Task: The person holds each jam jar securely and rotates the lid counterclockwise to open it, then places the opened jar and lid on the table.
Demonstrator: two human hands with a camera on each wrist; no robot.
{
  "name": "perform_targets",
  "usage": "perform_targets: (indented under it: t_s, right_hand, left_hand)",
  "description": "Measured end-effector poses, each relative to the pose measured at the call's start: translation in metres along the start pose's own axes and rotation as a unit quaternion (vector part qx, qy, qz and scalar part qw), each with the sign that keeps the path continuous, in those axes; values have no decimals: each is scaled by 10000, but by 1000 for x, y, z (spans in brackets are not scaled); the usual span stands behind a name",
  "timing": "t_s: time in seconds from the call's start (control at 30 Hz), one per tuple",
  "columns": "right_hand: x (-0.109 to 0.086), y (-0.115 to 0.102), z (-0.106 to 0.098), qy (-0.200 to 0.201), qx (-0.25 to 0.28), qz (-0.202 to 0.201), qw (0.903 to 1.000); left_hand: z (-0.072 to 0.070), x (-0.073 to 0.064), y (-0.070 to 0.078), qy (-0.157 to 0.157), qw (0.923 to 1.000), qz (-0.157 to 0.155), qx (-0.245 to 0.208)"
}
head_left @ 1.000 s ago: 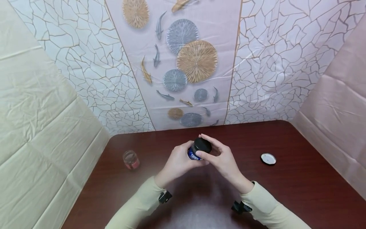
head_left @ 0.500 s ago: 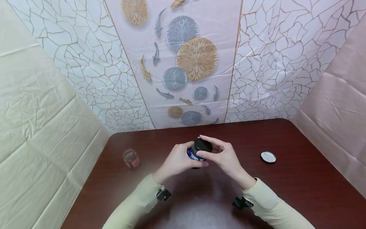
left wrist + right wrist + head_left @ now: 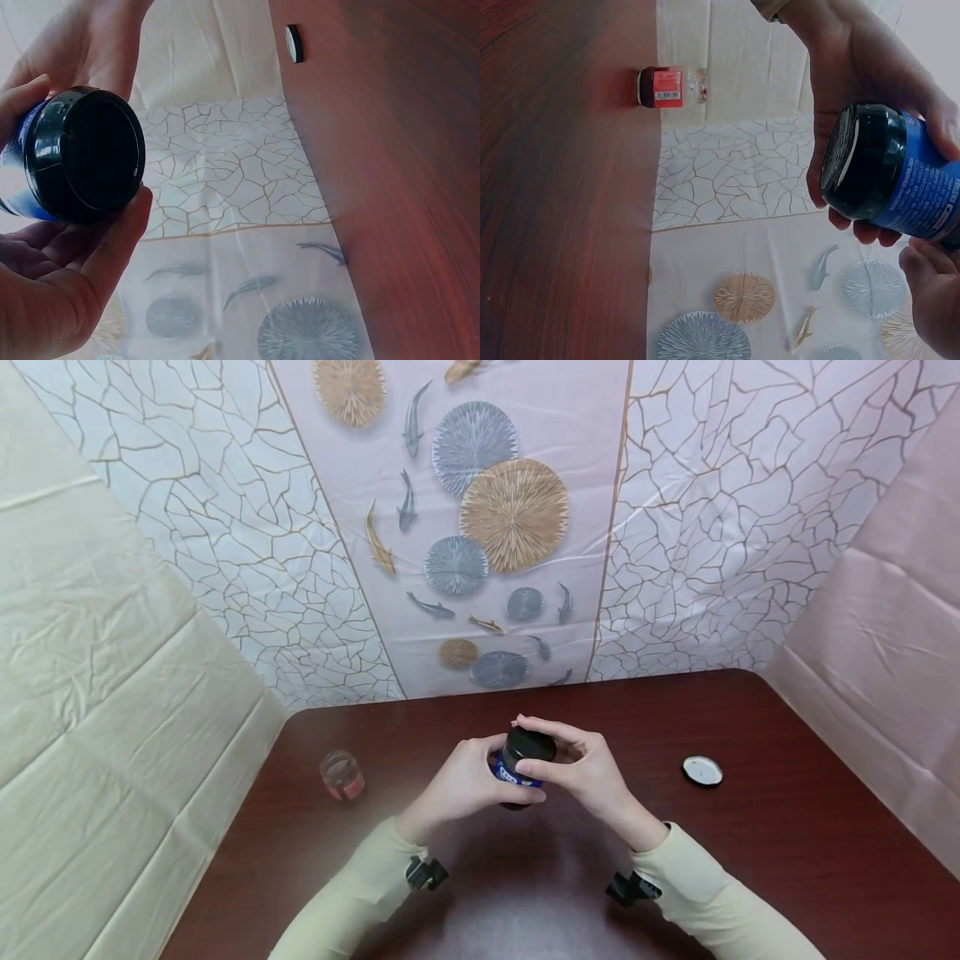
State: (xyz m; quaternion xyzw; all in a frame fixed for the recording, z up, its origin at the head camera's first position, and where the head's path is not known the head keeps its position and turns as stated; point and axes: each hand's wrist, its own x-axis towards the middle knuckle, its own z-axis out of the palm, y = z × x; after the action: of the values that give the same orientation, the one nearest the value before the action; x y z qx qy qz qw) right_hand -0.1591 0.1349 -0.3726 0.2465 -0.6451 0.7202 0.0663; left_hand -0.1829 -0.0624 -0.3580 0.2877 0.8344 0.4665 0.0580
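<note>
A glass jar with a blue label (image 3: 517,773) and a black lid (image 3: 532,742) is held up, tilted, above the middle of the table. My left hand (image 3: 471,781) grips the jar's body, thumb on the near side. The thumb and fingers of my right hand (image 3: 596,777) are round the black lid from the right. The jar's dark base (image 3: 101,154) faces the left wrist camera. In the right wrist view, small print runs along the blue label (image 3: 928,180). Whether the lid is tight or loose cannot be told.
On the dark red wooden table (image 3: 787,843), a small glass jar with a red label (image 3: 342,777) stands at the left, its top apparently uncovered. At the right lies a loose lid (image 3: 703,771), white inside up. Patterned cloth (image 3: 510,527) hangs behind.
The jar has sunk slightly between the hands, and more of its base shows beneath the left thumb. Both hands keep their hold. The red-labelled jar and loose lid stay put.
</note>
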Motion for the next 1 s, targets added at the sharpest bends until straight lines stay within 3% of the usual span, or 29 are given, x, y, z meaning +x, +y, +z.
perform_targets:
  t_s: [0.2,0.43,0.67,0.8,1.0]
  right_hand:
    - [3,1,-2,-260,424,-302,9983]
    - [2,-1,-4,-693,694,-392,9944]
    - [0,-9,-2,-1035,318,-685,9918]
    - [-1,-11,-2,-1025,271,-800,9911]
    - [-4,-8,-2,-532,151,-540,9970]
  left_hand:
    - [-1,-1,4,-141,9998,-48,-152]
    - [-2,-2,3,-680,9959,-178,-577]
    - [1,-7,5,-1228,9858,-66,-1143]
    - [2,-9,11,-907,9927,81,-792]
    - [3,-9,13,156,9991,384,98]
